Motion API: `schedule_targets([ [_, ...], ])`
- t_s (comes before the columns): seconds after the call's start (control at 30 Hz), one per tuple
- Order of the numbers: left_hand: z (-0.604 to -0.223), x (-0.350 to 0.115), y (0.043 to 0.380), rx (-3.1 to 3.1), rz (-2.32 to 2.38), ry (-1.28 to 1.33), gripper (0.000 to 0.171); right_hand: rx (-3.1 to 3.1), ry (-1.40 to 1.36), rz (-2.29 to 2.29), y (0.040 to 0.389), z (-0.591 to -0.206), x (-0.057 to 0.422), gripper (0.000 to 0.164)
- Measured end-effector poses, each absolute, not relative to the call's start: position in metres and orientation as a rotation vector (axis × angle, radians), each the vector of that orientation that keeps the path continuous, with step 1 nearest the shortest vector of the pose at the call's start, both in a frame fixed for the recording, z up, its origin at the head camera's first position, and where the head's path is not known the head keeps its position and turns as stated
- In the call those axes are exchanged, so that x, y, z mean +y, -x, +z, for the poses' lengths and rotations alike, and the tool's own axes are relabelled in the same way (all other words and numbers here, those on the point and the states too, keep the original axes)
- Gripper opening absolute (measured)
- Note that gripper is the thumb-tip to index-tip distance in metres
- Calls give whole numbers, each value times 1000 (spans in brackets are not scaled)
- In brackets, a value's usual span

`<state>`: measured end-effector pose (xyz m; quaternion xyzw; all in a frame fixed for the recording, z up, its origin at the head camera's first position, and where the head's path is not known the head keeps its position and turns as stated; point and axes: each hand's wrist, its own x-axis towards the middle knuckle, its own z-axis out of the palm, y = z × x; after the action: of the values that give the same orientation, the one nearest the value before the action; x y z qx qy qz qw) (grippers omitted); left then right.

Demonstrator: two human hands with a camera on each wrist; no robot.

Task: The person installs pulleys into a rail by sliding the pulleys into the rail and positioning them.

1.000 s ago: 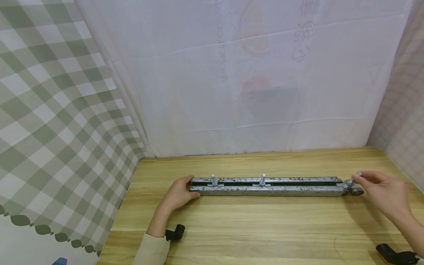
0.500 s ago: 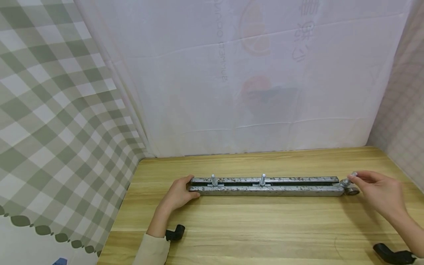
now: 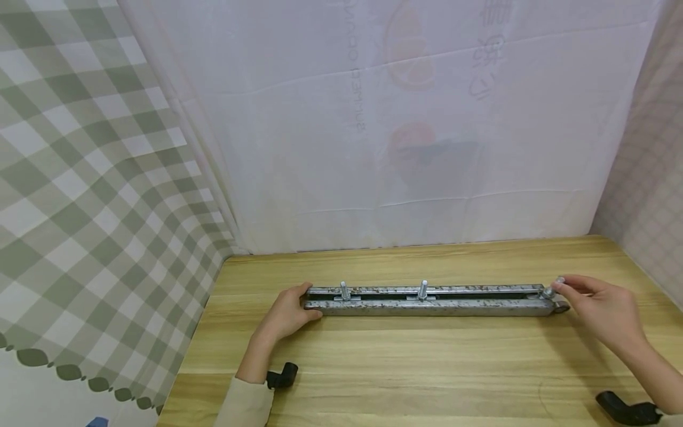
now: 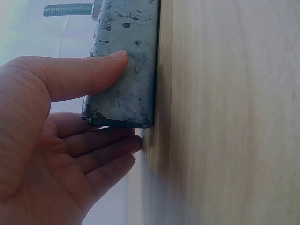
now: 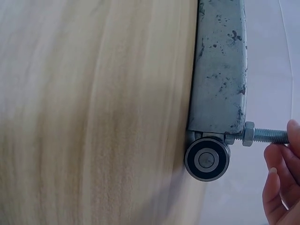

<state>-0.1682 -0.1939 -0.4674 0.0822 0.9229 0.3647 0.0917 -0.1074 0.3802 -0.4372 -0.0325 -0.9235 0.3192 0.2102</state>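
Observation:
A long speckled grey metal channel rail [image 3: 437, 307] lies on the wooden table with its slot facing up. My left hand [image 3: 288, 311] holds its left end, the thumb [image 4: 105, 72] on the near side and the other fingers around the end and far side. Two roller trolleys sit inside, their bolts [image 3: 345, 290] standing up through the slot. At the right end, my right hand [image 3: 608, 305] pinches the upright threaded bolt [image 5: 269, 136] of another roller trolley. Part of that trolley is inside the rail; a round bearing wheel [image 5: 206, 160] still sticks out.
The wooden table [image 3: 427, 367] has a white printed sheet [image 3: 320, 166] behind it. Green checked cloth [image 3: 107, 196] hangs on the left, pale cloth [image 3: 651, 178] on the right. Black wrist-mount pieces [image 3: 285, 375] show at both wrists.
My right hand has moved left, sliding the trolley further into the rail's right end. The left hand and the rail have stayed in place.

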Motion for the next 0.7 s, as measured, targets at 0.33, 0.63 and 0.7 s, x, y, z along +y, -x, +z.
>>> schedule_targets([
  [0.33,-468,-194,169,2749,1081,-249,76,-2542,2,877,109,-437,374,25],
  [0.63,-468,-193,169,2749,1070,-234,77,-2528,-13,886,110,-439,365,22],
  [0.7,-468,-193,169,2745,1071,-229,77,-2536,-13,883,110,-438,364,22],
])
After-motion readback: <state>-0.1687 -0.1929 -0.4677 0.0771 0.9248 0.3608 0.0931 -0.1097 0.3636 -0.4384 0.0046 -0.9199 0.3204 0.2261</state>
